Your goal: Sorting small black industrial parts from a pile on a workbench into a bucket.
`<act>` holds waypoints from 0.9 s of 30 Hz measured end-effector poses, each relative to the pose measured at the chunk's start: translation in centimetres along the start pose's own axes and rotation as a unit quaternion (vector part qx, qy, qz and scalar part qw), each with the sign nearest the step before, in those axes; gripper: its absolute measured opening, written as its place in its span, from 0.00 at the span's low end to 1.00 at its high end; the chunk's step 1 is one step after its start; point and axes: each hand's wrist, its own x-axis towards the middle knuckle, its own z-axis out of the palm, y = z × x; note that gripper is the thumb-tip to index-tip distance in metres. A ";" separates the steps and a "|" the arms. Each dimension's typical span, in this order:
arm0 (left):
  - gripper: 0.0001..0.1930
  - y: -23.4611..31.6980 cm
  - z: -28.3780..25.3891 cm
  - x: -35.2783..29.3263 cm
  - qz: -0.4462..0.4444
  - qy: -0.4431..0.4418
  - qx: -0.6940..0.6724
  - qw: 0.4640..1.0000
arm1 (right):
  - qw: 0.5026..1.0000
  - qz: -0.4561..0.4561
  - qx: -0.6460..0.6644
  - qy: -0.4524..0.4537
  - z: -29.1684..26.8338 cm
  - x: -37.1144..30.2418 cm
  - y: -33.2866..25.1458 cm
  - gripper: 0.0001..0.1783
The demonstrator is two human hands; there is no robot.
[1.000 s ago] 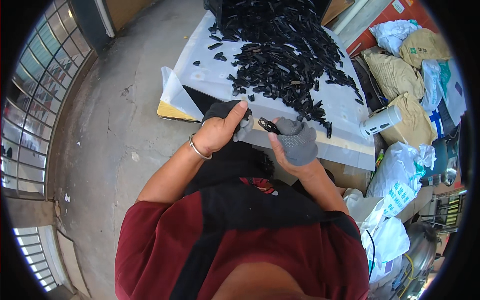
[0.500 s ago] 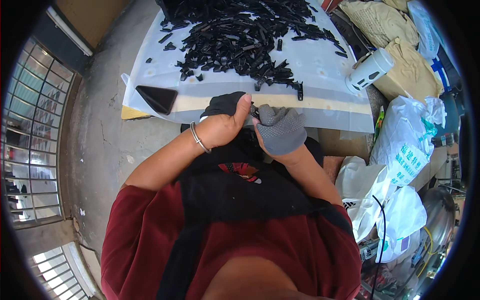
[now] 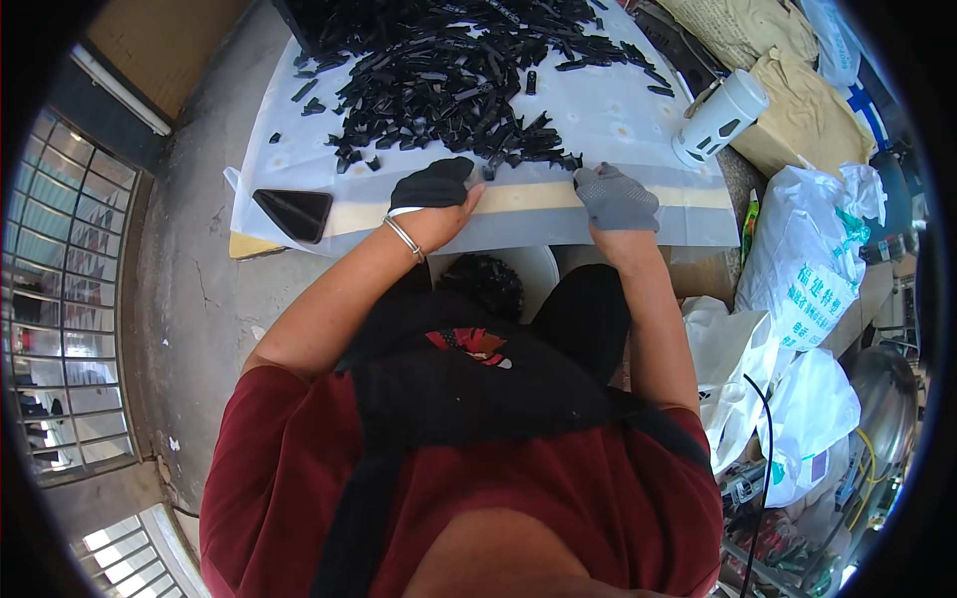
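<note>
My right hand (image 3: 615, 199), in a grey dotted glove, is at the front edge of the covered table. Its fingers close on a small black plastic piece (image 3: 575, 161) at the near right end of the pile. To the left, my left hand (image 3: 439, 206) is curled over the same edge, with black glove fabric over the fingers and the thumb bare. Whatever lies inside its fingers is hidden. Beyond both hands spreads a heap of black plastic pieces (image 3: 449, 95). Below the table edge, between my knees, stands a white bucket (image 3: 541, 271) with black pieces (image 3: 483, 284) in it.
A dark phone (image 3: 294, 212) lies on the white sheet (image 3: 678, 204) at the left. A white tumbler (image 3: 723, 117) stands at the right edge. White sacks (image 3: 802, 264) and brown bags (image 3: 812, 105) crowd the right side. Barred windows (image 3: 65, 289) line the left.
My hands, together over a small black item before, are now apart. The right hand has moved right and forward to a piece at the pile's edge. The bucket has come into sight.
</note>
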 end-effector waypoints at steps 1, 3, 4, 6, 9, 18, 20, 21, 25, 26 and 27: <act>0.15 -0.3 1.1 1.0 0.033 0.038 0.014 0.999 | 1.000 0.003 -0.001 0.001 0.5 0.7 0.8 0.11; 0.15 0.2 1.7 2.8 0.058 0.041 0.019 0.997 | 0.995 -0.065 -0.071 0.015 2.2 1.9 2.4 0.11; 0.15 0.5 1.8 3.4 0.060 0.042 0.017 0.997 | 0.995 -0.063 -0.073 0.015 2.4 2.4 2.3 0.11; 0.17 1.0 1.9 4.3 0.014 -0.036 0.037 0.999 | 0.991 -0.082 -0.087 -0.055 2.9 3.3 1.6 0.11; 0.19 0.4 2.6 3.7 0.058 0.056 0.019 0.997 | 0.996 -0.078 -0.038 -0.006 4.2 3.5 1.6 0.13; 0.24 0.5 -0.3 1.5 -0.042 -0.063 -0.076 0.994 | 0.943 -0.025 0.322 0.075 2.7 0.2 -2.8 0.12; 0.26 0.1 -0.8 0.2 0.015 -0.075 -0.103 0.992 | 0.934 -0.055 0.352 0.038 1.8 -0.7 -4.5 0.13; 0.28 0.0 -1.0 -0.5 0.072 -0.087 -0.131 0.985 | 0.921 -0.083 0.380 -0.001 1.4 -1.0 -5.0 0.15; 0.26 1.7 -4.0 -2.0 0.038 -0.174 -0.198 0.964 | 0.894 -0.172 0.410 -0.047 1.1 -1.6 -5.5 0.15; 0.26 1.5 -4.0 -2.3 0.038 -0.173 -0.198 0.964 | 0.894 -0.173 0.410 -0.048 1.1 -1.7 -5.6 0.15; 0.26 1.0 -3.7 -2.8 -0.014 -0.196 -0.266 0.944 | 0.899 -0.160 0.407 -0.020 0.9 -1.8 -5.8 0.15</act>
